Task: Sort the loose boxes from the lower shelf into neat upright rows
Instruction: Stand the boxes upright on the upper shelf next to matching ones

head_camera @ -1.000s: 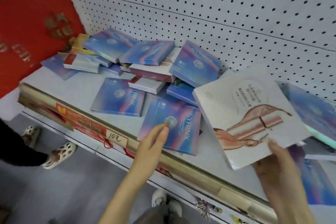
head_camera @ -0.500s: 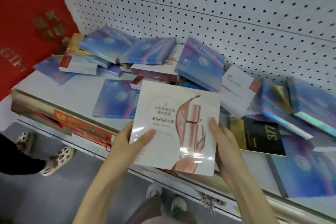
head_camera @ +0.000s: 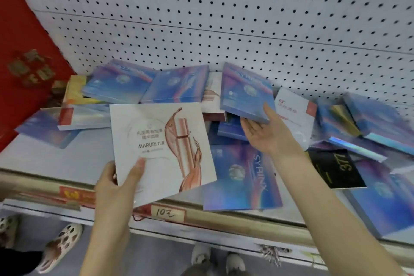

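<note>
Approx. 8 blue boxes [head_camera: 242, 177] are counted loose on the shelf [head_camera: 67, 159], plus 1 black box [head_camera: 336, 170]. 1 white box [head_camera: 161, 141] is gripped at its btm corner by the left hand [head_camera: 112, 188]; 1 tilted blue box [head_camera: 244, 94] is pinched by the right hand [head_camera: 266, 134], palm up, fingers [head_camera: 246, 123] beneath.

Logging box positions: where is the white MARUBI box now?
Head view, left of centre: the MARUBI box is gripped at its lower left corner by the left hand, over the front edge of the shelf, just left of the flat SYRINX box.
</note>
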